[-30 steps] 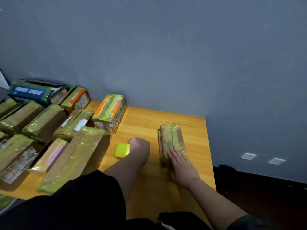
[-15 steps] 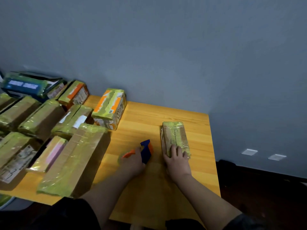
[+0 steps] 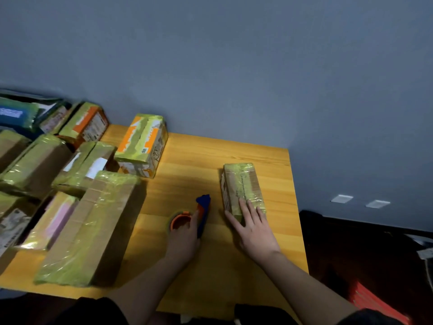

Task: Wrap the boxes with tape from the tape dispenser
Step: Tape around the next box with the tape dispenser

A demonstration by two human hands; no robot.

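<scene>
Tape dispenser point(image 3: 201, 214) in left hand point(image 3: 184, 240); box point(image 3: 242, 186) under right hand point(image 3: 255, 228).

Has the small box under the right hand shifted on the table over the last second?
No. The small box lies at the same spot near the table's right edge, right hand resting on it.

A big blue-gray wall point(image 3: 234, 66) fills the back of the room. A yellow wooden surface point(image 3: 194, 160) stands against it. The floor point(image 3: 365, 254) on the right is dark, and the light is dim.
</scene>
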